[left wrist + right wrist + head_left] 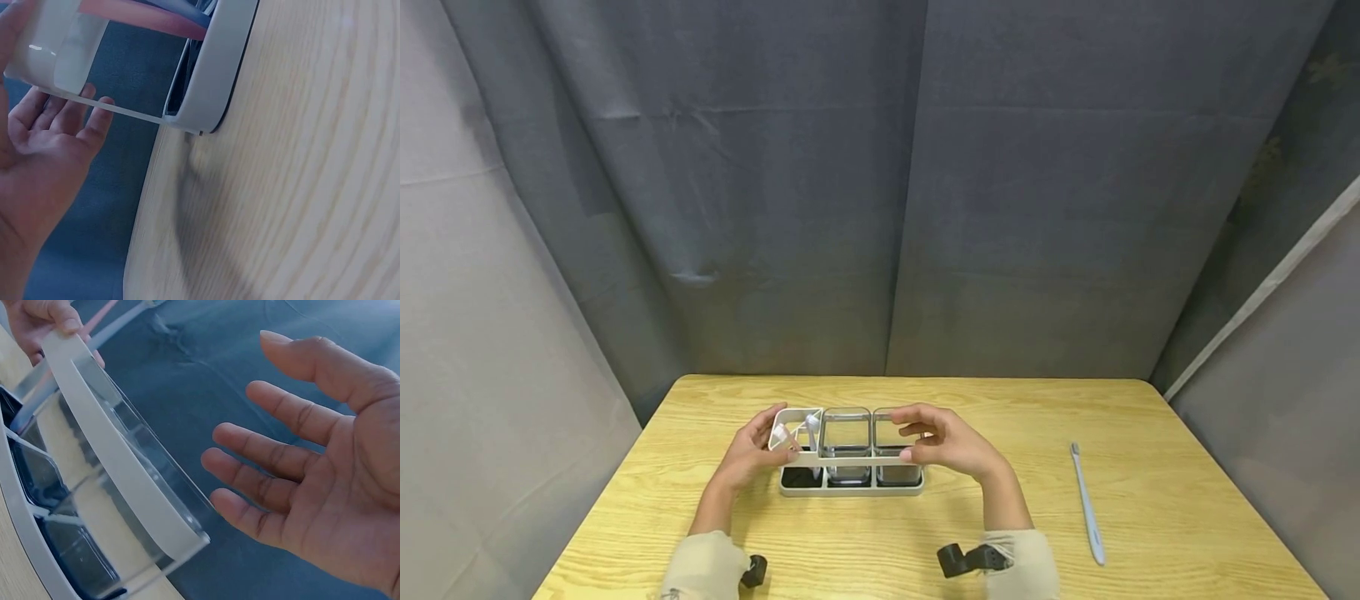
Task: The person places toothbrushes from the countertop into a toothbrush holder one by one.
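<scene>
A white toothbrush holder [852, 461] with several compartments stands on the wooden table. My left hand [751, 443] grips its left end, thumb at the front of the upper rail and fingers behind. Inside that left compartment lean a pink toothbrush [147, 17] and a blue toothbrush [812, 435], heads up. Two clear cups [847, 475] occupy the middle and right compartments. At the holder's right end is my right hand [951, 439]; the right wrist view shows its fingers spread and loosely bent, holding nothing, just off the rail's end.
Off to the right, a light blue toothbrush [1087, 510] lies on the table [1187, 500], its head toward the back. Grey curtains [1037, 208] hang behind the table's far edge and along both sides.
</scene>
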Available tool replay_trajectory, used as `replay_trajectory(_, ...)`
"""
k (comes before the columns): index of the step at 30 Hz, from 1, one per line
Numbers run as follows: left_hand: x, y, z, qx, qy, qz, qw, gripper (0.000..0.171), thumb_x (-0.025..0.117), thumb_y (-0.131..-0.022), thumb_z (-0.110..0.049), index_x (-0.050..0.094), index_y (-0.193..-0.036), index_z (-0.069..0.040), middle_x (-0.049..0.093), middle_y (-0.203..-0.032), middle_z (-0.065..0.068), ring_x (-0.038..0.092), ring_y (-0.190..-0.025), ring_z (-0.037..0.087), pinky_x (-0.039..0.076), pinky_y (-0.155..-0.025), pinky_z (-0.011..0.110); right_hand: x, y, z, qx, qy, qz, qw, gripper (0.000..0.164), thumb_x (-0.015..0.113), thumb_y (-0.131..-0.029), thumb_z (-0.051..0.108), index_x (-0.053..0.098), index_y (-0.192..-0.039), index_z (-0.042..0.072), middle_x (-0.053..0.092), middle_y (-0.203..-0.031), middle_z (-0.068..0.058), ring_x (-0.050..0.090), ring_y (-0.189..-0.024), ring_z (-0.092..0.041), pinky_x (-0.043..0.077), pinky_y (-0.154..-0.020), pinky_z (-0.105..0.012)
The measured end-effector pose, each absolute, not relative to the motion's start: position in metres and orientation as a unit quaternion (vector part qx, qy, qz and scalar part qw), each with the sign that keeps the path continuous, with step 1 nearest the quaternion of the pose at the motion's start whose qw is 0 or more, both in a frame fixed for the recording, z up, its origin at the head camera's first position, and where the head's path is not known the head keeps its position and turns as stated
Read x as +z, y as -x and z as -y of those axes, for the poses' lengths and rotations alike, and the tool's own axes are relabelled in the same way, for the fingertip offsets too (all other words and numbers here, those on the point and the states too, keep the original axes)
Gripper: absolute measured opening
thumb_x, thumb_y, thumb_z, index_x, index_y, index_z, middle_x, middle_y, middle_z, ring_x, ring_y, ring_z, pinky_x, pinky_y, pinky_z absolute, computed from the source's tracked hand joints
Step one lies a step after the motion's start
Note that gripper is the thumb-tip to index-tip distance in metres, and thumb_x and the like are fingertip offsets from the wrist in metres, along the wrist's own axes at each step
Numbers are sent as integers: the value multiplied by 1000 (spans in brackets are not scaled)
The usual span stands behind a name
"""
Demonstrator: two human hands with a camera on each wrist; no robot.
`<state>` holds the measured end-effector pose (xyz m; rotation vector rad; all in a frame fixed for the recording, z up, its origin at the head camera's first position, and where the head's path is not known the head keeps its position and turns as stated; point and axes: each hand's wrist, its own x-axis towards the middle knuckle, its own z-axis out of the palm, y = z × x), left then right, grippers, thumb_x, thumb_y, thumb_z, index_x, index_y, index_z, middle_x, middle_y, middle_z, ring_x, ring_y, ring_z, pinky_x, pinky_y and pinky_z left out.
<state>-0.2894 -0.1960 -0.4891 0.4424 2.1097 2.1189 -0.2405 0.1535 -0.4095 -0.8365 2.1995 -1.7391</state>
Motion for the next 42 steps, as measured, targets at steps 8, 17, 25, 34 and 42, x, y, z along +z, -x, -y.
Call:
replay_trajectory(8, -488, 290, 197, 695, -138, -703, 63, 77, 78, -71, 1, 41, -138, -11, 42, -138, 15, 38, -127, 28, 44, -87, 25, -413, 235, -174, -609, 287, -734, 88, 51, 68, -84, 3, 46, -129, -6, 49, -126, -18, 44, -114, -43, 48, -83, -37)
replay_trajectory(17, -489, 290, 198, 689, -133, -709, 73, 77, 77, -72, 0, 39, -139, -8, 43, -138, 14, 36, -129, 27, 43, -88, 25, -419, 229, -199, -616, 279, -734, 72, 53, 68, -84, 4, 46, -131, -1, 45, -132, -22, 43, -116, -44, 48, -84, -37)
replay_trajectory(25, -488, 291, 198, 693, -119, -707, 76, 79, 78, -70, 2, 41, -138, -8, 44, -138, 12, 39, -127, 26, 40, -92, 27, -424, 224, -221, -612, 265, -742, 68, 55, 67, -85, 7, 43, -135, 1, 45, -131, -22, 45, -115, -42, 48, -83, -37)
replay_trajectory(34, -486, 289, 198, 689, -121, -710, 76, 81, 79, -69, 1, 40, -139, -9, 44, -137, 13, 39, -127, 26, 40, -91, 25, -431, 216, -243, -616, 234, -748, 72, 59, 68, -84, 8, 41, -136, 1, 42, -134, -23, 41, -117, -45, 48, -84, -36)
replay_trajectory(42, -486, 289, 196, 693, -118, -707, 80, 81, 78, -70, 3, 39, -140, -7, 44, -138, 12, 38, -127, 23, 39, -92, 23, -435, 211, -265, -604, 216, -764, 72, 56, 66, -86, 8, 41, -136, 1, 42, -135, -22, 43, -117, -42, 47, -84, -35)
